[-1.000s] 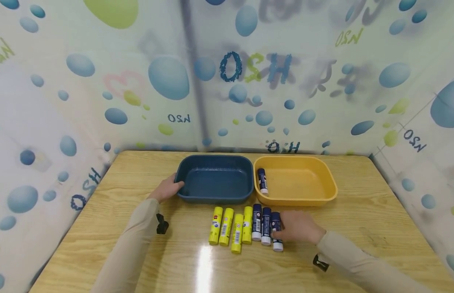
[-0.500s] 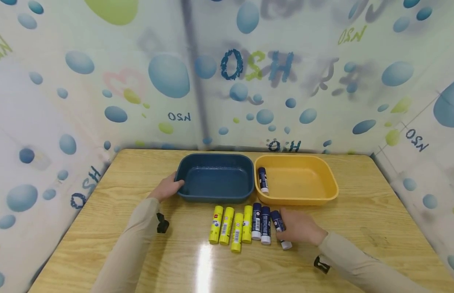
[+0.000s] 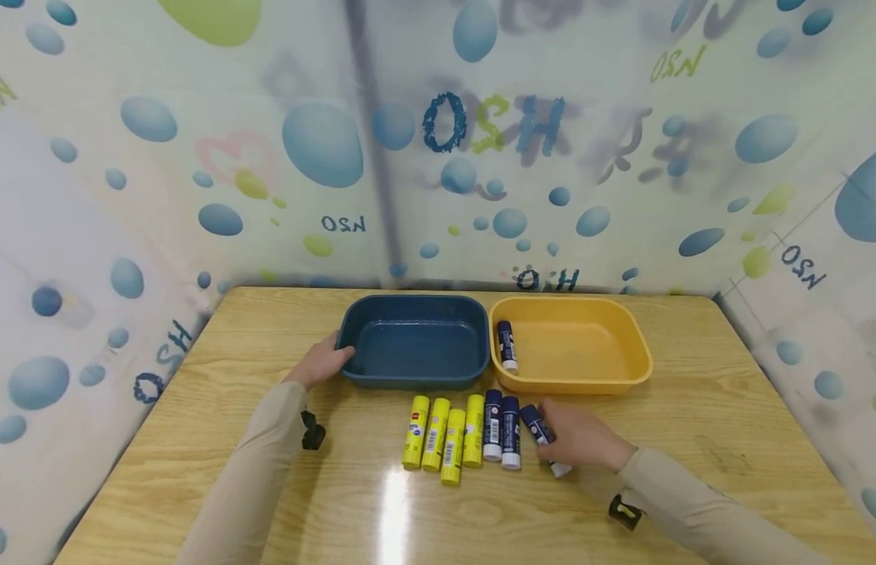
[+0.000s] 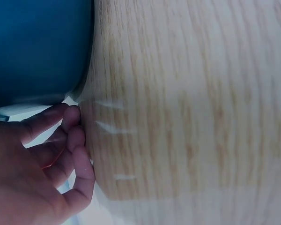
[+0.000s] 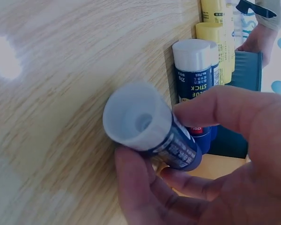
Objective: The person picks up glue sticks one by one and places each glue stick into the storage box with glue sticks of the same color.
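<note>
Pale wood grain runs across a glossy table (image 3: 480, 526) before a bubble-print backdrop (image 3: 410, 196). Right hand's (image 3: 581, 435) thumb and fingers clamp a smooth navy glue stick (image 5: 154, 131) (white, hollowed end), in front of the yellow tub (image 3: 568, 385), and it's slanting now; a second ago it lay straight beside its neighbours! Left hand (image 3: 321, 362), unmoved, pinches the rounded blue plastic tub (image 3: 417, 383) by its edge.

Four yellow tubes (image 3: 436, 435) lie at the frame's lower centre. Navy glue sticks (image 3: 511, 434) also number four: two right of those, one in the right hand (image 3: 585, 436), one inside the orange tray (image 3: 579, 349). The blue tray (image 3: 420, 353) makes two trays, the left hand (image 3: 320, 363) two hands.
</note>
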Motion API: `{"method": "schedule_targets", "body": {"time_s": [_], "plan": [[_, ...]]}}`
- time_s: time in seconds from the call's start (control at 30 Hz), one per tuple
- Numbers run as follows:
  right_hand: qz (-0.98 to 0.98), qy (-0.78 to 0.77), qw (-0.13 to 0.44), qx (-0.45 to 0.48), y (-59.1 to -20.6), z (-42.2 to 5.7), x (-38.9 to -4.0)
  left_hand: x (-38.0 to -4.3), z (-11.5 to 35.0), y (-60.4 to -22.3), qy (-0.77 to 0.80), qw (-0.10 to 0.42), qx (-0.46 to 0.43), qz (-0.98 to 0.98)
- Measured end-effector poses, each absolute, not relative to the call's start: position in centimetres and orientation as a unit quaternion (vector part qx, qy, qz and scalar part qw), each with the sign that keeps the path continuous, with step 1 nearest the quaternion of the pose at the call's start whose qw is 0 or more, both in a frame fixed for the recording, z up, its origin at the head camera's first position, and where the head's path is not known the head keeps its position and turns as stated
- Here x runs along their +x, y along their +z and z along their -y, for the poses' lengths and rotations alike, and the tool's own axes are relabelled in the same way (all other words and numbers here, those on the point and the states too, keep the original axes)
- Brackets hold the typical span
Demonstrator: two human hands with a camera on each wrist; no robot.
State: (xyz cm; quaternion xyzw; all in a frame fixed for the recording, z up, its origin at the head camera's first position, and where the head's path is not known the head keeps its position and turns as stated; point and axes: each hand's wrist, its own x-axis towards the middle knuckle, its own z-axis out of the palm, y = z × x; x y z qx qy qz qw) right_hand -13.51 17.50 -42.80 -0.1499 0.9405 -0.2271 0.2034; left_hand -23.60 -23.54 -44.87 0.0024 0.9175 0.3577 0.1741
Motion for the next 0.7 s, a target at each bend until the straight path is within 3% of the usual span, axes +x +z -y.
{"method": "schedule_targets", "body": {"time_s": [0.7], "plan": [[-0.922, -0.276, 0.239, -0.127, -40.9, -17.9, -13.9, -23.8, 23.7, -45.1, 0.358, 0.168, 0.002, -0.918]]}}
